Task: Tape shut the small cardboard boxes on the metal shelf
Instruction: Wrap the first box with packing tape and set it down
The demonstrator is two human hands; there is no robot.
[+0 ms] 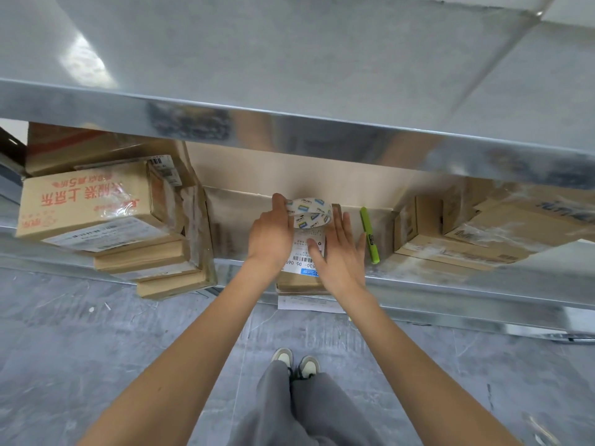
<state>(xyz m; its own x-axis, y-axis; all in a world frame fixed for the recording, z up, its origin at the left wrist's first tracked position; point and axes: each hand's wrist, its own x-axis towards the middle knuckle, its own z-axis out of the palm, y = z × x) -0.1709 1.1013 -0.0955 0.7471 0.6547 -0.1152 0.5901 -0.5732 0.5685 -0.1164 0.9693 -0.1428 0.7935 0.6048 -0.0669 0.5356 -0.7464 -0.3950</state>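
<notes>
- Person's grey trousers point(309, 413) and two grey-and-white shoes point(296, 362) over grey floor.
- Small brown cardboard box point(301, 281) with white shipping label point(306, 252) at the front edge of the metal shelf point(450, 284); contents not visible.
- Right hand point(341, 252) lies flat, fingers straight, on the label.
- Left hand point(270, 233) grasps one white printed tape roll point(310, 212) at the box's far end.
- One green marker point(369, 235) just right.
- Stacked cardboard boxes left point(87, 204) and right point(467, 239); number unclear.

We see a shiny galvanised metal shelf point(418, 284), matt brown cardboard boxes point(83, 201), a glossy printed tape roll point(310, 212), and a smooth plastic marker point(370, 235).
</notes>
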